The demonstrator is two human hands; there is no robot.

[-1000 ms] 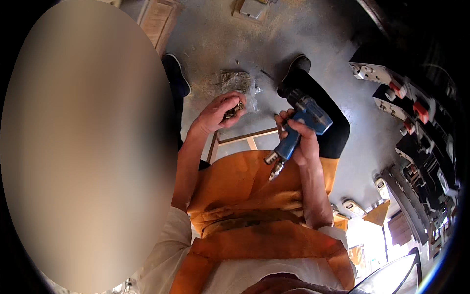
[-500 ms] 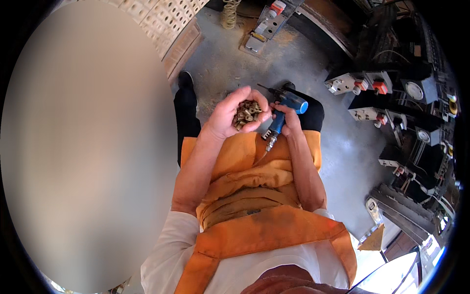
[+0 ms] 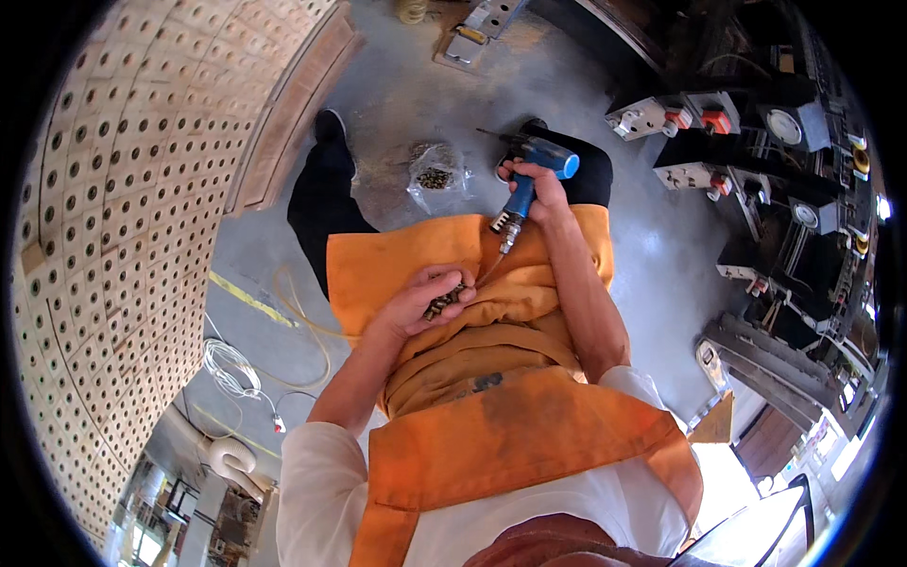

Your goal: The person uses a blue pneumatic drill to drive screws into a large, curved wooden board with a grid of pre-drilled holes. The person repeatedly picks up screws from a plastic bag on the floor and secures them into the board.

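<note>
My left hand (image 3: 431,300) is closed round a handful of small brass-coloured threaded inserts (image 3: 442,303), held close to my apron over my lap. My right hand (image 3: 540,192) grips the handle of a blue air drill (image 3: 519,200) with a thin dark bit, pointing away to the left over my right thigh. From the foot of its handle, an air hose (image 3: 490,271) runs down to the apron. On the floor between my feet lies a clear plastic bag (image 3: 444,197) with more of these metal pieces in it.
At the left rises a large stack of pale wooden pieces (image 3: 142,198) with rows of round holes. A coiled white cable (image 3: 227,367) and a yellowish hose (image 3: 326,333) lie on the floor near it. Machinery with red switches (image 3: 715,123) lines the right side.
My left hand has drawn back toward my body, away from the drill, and its fingers have closed more over the inserts. The blurred grey shape at left is gone, revealing the wooden stack.
</note>
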